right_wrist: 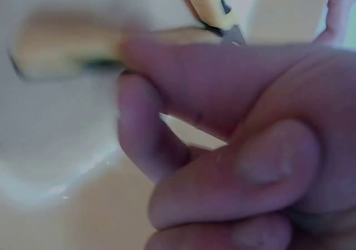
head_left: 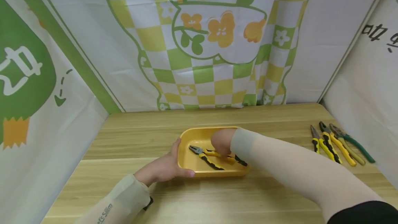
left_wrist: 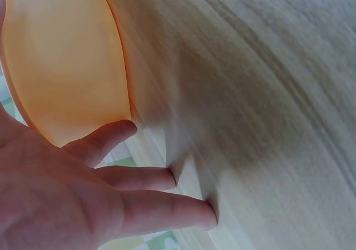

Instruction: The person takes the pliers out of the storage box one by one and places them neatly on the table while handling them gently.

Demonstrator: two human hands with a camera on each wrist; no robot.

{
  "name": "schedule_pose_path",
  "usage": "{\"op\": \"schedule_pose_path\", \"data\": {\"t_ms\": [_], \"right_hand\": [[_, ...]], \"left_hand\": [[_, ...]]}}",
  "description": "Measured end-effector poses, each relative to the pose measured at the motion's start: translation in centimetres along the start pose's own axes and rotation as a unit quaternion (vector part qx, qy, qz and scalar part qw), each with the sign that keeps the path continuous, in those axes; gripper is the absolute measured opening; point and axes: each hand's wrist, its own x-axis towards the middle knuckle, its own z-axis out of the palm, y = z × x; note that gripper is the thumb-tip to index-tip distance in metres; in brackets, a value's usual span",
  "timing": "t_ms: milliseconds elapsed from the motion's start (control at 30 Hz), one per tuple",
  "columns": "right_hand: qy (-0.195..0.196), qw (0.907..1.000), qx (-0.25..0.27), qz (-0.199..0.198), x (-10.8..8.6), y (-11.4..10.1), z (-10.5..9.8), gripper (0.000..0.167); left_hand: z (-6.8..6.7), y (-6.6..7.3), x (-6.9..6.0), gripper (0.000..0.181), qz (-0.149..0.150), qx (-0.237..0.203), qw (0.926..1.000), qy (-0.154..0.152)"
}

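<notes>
A yellow plastic tray (head_left: 186, 161) stands on the wooden table. In it lies a pair of pliers (head_left: 211, 163) with grey jaws and yellow-and-black handles. My left hand (head_left: 164, 167) spans the tray's left end, thumb along the near side; in the left wrist view its fingers (left_wrist: 161, 208) are straight and spread. Inside the tray, my right hand (head_left: 222, 141) pinches a yellow-and-black pliers handle (right_wrist: 67, 44) between thumb and forefinger. Another handle end (head_left: 240, 160) shows beside the right sleeve. Whether it belongs to the same pliers I cannot tell, as the hand hides part.
Several pliers (head_left: 337, 144) with yellow, black and green handles lie side by side on the table (head_left: 124, 137) at the right. A patterned cloth (head_left: 202, 89) hangs behind the table's far edge, with printed white walls on both sides.
</notes>
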Motion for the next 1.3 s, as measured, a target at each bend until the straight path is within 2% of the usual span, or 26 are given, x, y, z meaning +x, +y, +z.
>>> {"op": "schedule_pose_path", "data": {"t_ms": [133, 200, 400, 667, 800, 900, 1000, 1167, 1300], "right_hand": [[-0.019, 0.9985, 0.048, 0.016, 0.4, 0.4, -0.8, 0.033], [-0.022, 0.9977, 0.059, 0.023, 0.2, 0.4, -1.0, 0.029], [-0.034, 0.9986, 0.032, 0.026, 0.1, 0.0, -0.5, 0.016], [-0.035, 0.9992, 0.016, -0.008, 1.7, 0.4, 0.8, 0.019], [-0.032, 0.9987, 0.035, -0.020, 2.1, 1.0, 1.0, 0.021], [-0.034, 0.9977, 0.055, -0.021, 2.1, 1.2, 0.8, 0.029], [-0.045, 0.9973, 0.052, -0.026, 2.0, 1.5, 0.3, 0.030], [-0.036, 0.9963, 0.041, -0.067, 1.3, 1.8, -0.7, 0.016], [-0.016, 0.9940, 0.052, -0.095, 0.6, 2.0, -1.5, 0.024]], "left_hand": [[0.0, 0.0, 0.0, 0.144, 0.000, -0.001, 1.0000, -0.001], [0.0, 0.0, 0.1, 0.144, 0.000, -0.001, 1.0000, 0.000], [0.0, 0.0, 0.1, 0.144, -0.001, -0.013, 0.9999, -0.002], [0.1, -0.2, 0.2, 0.144, 0.003, -0.007, 1.0000, 0.002], [0.1, -0.1, 0.1, 0.145, -0.001, 0.000, 1.0000, 0.001], [0.1, 0.0, 0.1, 0.145, -0.003, 0.005, 1.0000, 0.000], [0.0, 0.0, 0.0, 0.145, -0.006, 0.010, 0.9999, -0.003], [0.0, 0.1, 0.0, 0.145, -0.007, 0.010, 0.9999, -0.003], [0.1, 0.1, 0.0, 0.145, -0.005, 0.002, 1.0000, -0.001]]}}
